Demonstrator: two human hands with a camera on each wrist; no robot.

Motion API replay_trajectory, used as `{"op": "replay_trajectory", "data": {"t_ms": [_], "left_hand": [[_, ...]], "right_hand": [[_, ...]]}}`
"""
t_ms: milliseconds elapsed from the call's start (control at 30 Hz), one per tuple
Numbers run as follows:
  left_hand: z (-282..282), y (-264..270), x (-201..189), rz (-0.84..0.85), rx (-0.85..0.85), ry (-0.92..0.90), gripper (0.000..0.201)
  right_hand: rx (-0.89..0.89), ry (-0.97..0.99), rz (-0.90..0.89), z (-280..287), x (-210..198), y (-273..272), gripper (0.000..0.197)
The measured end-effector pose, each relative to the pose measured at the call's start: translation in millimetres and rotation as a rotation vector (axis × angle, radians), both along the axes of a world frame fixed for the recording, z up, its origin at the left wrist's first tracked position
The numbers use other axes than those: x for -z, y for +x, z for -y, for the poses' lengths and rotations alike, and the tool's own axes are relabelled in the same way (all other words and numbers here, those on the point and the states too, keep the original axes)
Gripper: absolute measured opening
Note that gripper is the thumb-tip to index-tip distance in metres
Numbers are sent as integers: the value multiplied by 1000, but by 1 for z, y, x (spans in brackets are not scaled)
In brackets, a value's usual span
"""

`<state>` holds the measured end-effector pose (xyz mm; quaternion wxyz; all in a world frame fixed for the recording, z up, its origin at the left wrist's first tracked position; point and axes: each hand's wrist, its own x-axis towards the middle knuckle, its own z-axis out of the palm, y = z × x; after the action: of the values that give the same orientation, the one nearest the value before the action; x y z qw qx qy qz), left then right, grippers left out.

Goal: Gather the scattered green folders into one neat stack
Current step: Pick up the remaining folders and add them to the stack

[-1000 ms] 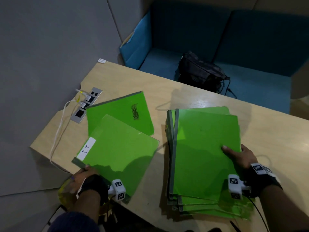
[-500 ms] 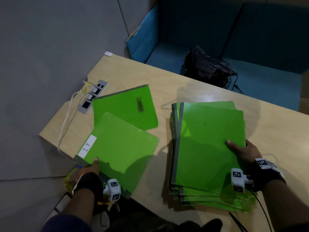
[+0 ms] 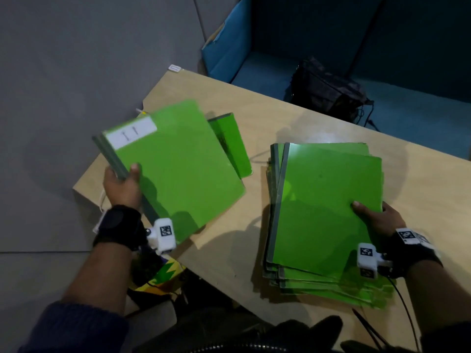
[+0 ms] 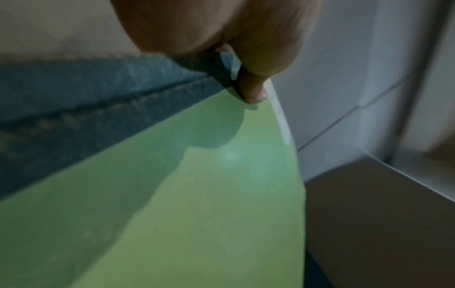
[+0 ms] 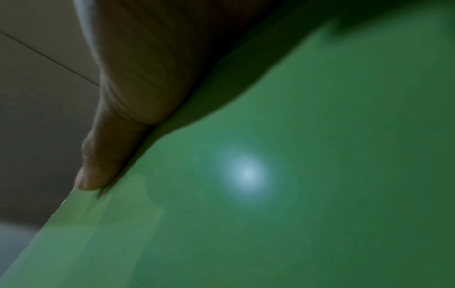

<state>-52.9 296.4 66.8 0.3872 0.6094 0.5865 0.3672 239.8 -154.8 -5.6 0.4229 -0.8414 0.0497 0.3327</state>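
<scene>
We are mid-carry: our left hand [image 3: 121, 186] pinches the labelled green folder [image 3: 175, 171] by its spine, lifted over the desk's [image 3: 293, 128] left end; our right hand [image 3: 374, 220], thumb on top, clamps the stack [image 3: 323, 212]; next, lay it squarely on top

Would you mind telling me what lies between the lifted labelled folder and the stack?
In the head view, only bare table separates the labelled folder in the left hand from the stack.
</scene>
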Motion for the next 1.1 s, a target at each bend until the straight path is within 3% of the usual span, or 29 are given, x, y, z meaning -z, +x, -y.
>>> {"op": "replay_trajectory", "data": {"t_ms": [100,167,267,367,433,533,633,733,800,1000,1100], "left_hand": [[-43,38,-52,52,262,99,13],[-68,69,-74,-56,459,106,20],[-94,119,-77,-309,776,73,12],[-102,162,-46,-672,953,106,29],[-99,182,-17,-820,966,121,36],[-91,200,20,-854,923,57,49],[-92,210,53,-881,1020,-17,85],[-92,217,79,-1052,1060,-3,115],[-90,220,93,-1174,1035,62,115],[-96,230,97,-1314,944,121,120],[-92,233,98,-1305,897,71,115]], "right_hand": [[5,16,-19,-1,0,0,74],[8,37,-16,-1,3,-1,76],[36,49,38,-2,5,-2,66],[-8,21,29,-3,3,-1,54],[-18,-5,30,-4,0,0,48],[-12,-6,61,-6,-3,1,50],[45,21,20,-7,0,4,49],[85,56,-26,-5,6,7,83],[131,71,-47,0,13,9,101],[110,102,-31,0,17,10,89],[110,95,-16,0,17,10,95]]}}
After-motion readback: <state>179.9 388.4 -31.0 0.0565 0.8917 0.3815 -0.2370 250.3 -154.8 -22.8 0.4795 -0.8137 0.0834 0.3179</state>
